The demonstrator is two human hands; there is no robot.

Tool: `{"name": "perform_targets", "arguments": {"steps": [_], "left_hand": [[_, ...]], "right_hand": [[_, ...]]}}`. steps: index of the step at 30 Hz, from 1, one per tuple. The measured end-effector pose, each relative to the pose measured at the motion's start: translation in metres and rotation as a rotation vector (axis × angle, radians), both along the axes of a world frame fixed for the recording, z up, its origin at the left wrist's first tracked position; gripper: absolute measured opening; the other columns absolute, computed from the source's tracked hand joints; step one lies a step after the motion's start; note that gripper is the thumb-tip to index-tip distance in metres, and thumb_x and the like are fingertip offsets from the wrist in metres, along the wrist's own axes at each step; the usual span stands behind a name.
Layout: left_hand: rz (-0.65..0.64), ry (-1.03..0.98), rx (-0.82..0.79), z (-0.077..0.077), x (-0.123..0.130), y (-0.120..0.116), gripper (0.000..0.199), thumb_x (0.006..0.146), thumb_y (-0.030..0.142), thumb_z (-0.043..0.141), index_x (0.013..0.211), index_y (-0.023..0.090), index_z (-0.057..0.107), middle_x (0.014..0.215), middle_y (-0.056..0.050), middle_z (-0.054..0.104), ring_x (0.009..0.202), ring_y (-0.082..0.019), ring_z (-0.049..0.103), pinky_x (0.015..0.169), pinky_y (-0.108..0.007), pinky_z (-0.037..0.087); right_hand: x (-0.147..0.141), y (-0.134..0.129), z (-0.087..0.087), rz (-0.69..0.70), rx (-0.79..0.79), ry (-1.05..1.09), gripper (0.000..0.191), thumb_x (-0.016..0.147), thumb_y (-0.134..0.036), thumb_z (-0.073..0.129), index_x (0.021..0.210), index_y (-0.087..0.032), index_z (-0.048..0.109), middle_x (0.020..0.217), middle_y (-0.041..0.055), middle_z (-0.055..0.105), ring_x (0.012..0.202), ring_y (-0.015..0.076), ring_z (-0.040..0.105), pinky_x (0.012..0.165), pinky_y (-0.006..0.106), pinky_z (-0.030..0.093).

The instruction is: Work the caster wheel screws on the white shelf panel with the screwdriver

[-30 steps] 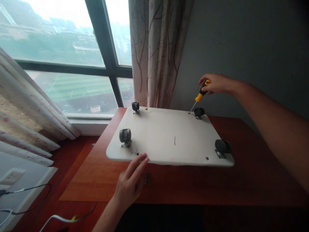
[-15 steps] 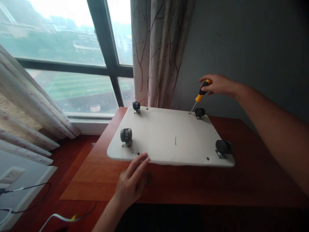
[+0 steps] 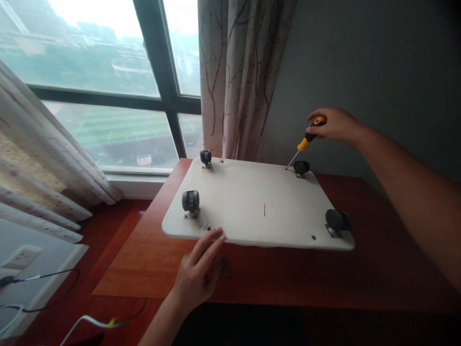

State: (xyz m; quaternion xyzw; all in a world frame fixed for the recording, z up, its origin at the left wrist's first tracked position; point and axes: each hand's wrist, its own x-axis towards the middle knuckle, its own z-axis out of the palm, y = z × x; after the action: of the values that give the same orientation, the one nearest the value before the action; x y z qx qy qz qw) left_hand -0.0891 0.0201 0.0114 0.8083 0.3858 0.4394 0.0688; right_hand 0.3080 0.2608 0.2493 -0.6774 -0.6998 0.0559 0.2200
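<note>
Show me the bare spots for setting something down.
Bare: the white board between its four casters; the table nearer the camera, right of the left hand. Crowded: around the far-right caster, beside the screwdriver in the right hand.

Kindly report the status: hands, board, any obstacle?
Right hand gripping screwdriver, tip near board's far edge. Left hand at near edge. Board on table, wheels up. One wheel close beside tip, possibly tight.

1. A big window [image 3: 97, 48] with a dark frame [image 3: 167, 103] lets in bright light on my left.
2. Through it I see a green field [image 3: 126, 126].
3. A curtain [image 3: 230, 81] with twigs on it hangs just right of the window.
4. My right-hand wall [image 3: 367, 57] is gray and dim.
5. A brown table [image 3: 151, 269] stands before me.
6. The floor [image 3: 115, 226] is dark red.
</note>
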Motion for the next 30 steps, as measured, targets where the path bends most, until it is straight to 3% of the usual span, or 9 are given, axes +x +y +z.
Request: {"name": "perform_targets", "arguments": {"steps": [4,7,13,17,21,24,26,28,30], "left_hand": [[0.000,-0.002,0.011,0.000,0.000,0.001,0.062,0.091,0.001,0.049,0.149,0.024,0.048,0.145,-0.016,0.056,0.128,-0.024,0.062,0.094,-0.029,0.061],[0.000,0.008,0.021,-0.002,0.000,0.002,0.062,0.091,0.001,0.049,0.149,0.023,0.048,0.146,-0.016,0.056,0.129,-0.024,0.062,0.096,-0.030,0.060],[-0.002,0.015,0.033,-0.005,-0.001,0.003,0.061,0.091,-0.001,0.049,0.148,0.021,0.049,0.147,-0.016,0.055,0.131,-0.024,0.061,0.101,-0.031,0.057],[-0.012,0.017,0.027,-0.006,-0.002,0.003,0.062,0.090,-0.002,0.049,0.148,0.020,0.049,0.147,-0.016,0.054,0.131,-0.023,0.060,0.101,-0.030,0.056],[-0.007,0.019,0.029,-0.007,-0.002,0.003,0.062,0.091,-0.002,0.049,0.148,0.020,0.049,0.147,-0.017,0.054,0.131,-0.022,0.060,0.102,-0.030,0.056],[-0.011,0.014,0.028,-0.006,-0.001,0.003,0.061,0.091,-0.003,0.049,0.148,0.020,0.049,0.147,-0.017,0.054,0.131,-0.022,0.060,0.102,-0.030,0.056],[-0.015,0.010,0.028,-0.004,-0.001,0.002,0.061,0.090,-0.003,0.048,0.147,0.019,0.050,0.147,-0.017,0.054,0.130,-0.022,0.060,0.102,-0.030,0.056],[-0.015,0.001,0.033,-0.002,0.000,0.002,0.061,0.090,-0.003,0.048,0.147,0.019,0.050,0.146,-0.017,0.055,0.130,-0.023,0.061,0.101,-0.030,0.056],[-0.014,-0.002,0.034,-0.001,0.000,0.002,0.063,0.090,-0.003,0.048,0.148,0.020,0.049,0.146,-0.017,0.055,0.130,-0.022,0.061,0.101,-0.030,0.057]], "right_hand": [[-0.003,-0.003,0.001,-0.074,0.113,-0.199,0.031,0.083,-0.044,0.073,0.108,-0.026,0.067,0.112,0.0118,0.072,0.101,0.0318,0.063,0.088,0.044,0.050],[-0.009,-0.003,0.003,-0.091,0.144,-0.294,0.038,0.082,-0.053,0.074,0.106,-0.024,0.068,0.110,0.0142,0.072,0.100,0.0317,0.062,0.088,0.043,0.047],[-0.024,-0.008,0.002,-0.239,0.098,-0.495,0.043,0.087,-0.062,0.060,0.098,-0.021,0.070,0.102,0.0186,0.072,0.093,0.0319,0.064,0.073,0.040,0.042],[-0.029,-0.010,0.000,-0.302,0.084,-0.549,0.050,0.088,-0.067,0.055,0.096,-0.020,0.071,0.104,0.0220,0.071,0.094,0.0342,0.064,0.071,0.042,0.041],[-0.026,-0.008,0.002,-0.243,0.062,-0.416,0.044,0.087,-0.063,0.060,0.092,-0.020,0.069,0.105,0.0189,0.071,0.097,0.0346,0.065,0.076,0.043,0.046],[-0.020,-0.008,0.007,-0.107,-0.044,-0.236,0.025,0.088,-0.041,0.067,0.104,-0.021,0.066,0.114,0.0113,0.071,0.086,0.0228,0.068,0.072,0.035,0.053],[-0.016,-0.009,0.010,-0.032,-0.122,-0.157,0.030,0.086,-0.025,0.070,0.115,-0.022,0.063,0.118,0.0089,0.070,0.076,0.0155,0.068,0.066,0.028,0.054],[-0.013,-0.013,0.012,0.004,-0.154,-0.108,0.036,0.086,-0.021,0.071,0.121,-0.019,0.062,0.116,0.0109,0.070,0.069,0.0121,0.066,0.063,0.026,0.052],[-0.010,-0.018,0.012,0.006,-0.136,-0.095,0.035,0.090,-0.026,0.069,0.123,-0.015,0.063,0.109,0.0132,0.071,0.063,0.0100,0.063,0.063,0.027,0.050]]}}
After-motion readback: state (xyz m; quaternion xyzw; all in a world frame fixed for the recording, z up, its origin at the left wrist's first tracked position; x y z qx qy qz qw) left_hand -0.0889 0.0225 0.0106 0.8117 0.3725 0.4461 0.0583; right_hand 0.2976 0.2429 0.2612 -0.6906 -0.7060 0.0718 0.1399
